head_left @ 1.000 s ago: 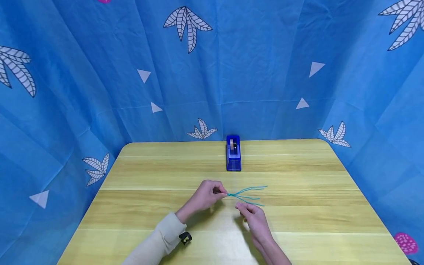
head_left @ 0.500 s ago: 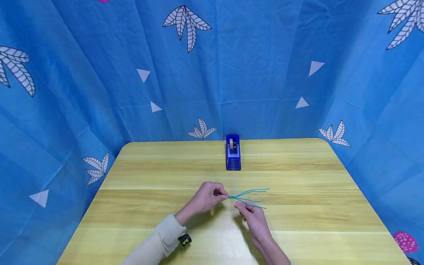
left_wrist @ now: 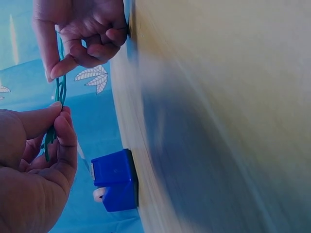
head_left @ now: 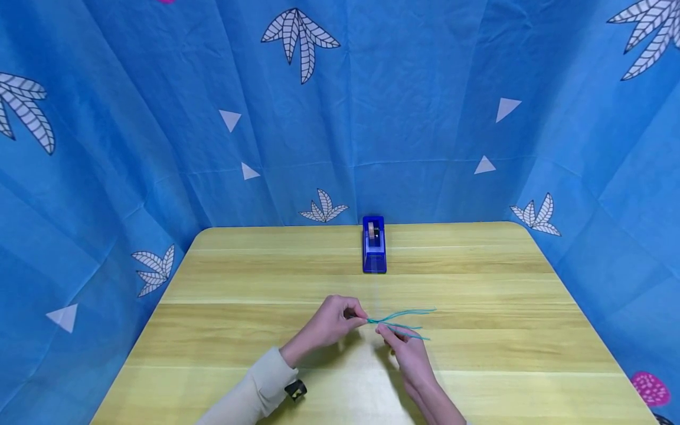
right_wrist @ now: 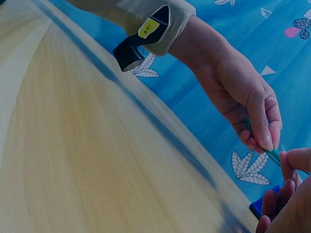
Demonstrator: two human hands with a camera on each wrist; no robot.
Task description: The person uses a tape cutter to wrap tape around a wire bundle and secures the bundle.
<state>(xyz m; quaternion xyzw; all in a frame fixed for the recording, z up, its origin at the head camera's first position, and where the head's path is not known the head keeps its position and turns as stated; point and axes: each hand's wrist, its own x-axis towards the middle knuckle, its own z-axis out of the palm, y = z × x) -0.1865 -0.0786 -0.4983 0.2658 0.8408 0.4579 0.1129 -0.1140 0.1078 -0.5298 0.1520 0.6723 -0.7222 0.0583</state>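
Note:
Several thin green strands [head_left: 411,312], cord or wire, are bunched at the left and fan out loosely to the right above the table. My left hand [head_left: 330,321] pinches the bunched part between thumb and forefinger; a short tail shows inside the fingers in the left wrist view. Just to the right, my right hand [head_left: 414,357] has thumb and forefinger tips together on the strands, close to the left fingertips. In the left wrist view a short stretch of the green strands [left_wrist: 60,90] runs between the two hands. The other right fingers are curled.
A blue tape dispenser [head_left: 374,261] with a roll in it stands at the table's back edge, beyond the hands. The wood-grain table [head_left: 239,277] meets a blue patterned curtain [head_left: 414,106] at the back and sides. A black device [head_left: 296,389] sits at the left cuff.
The left hand has come slightly down and toward the right hand with the strands. The strands now lie across the right fingertips, where a small gap showed before. The right hand has hardly moved.

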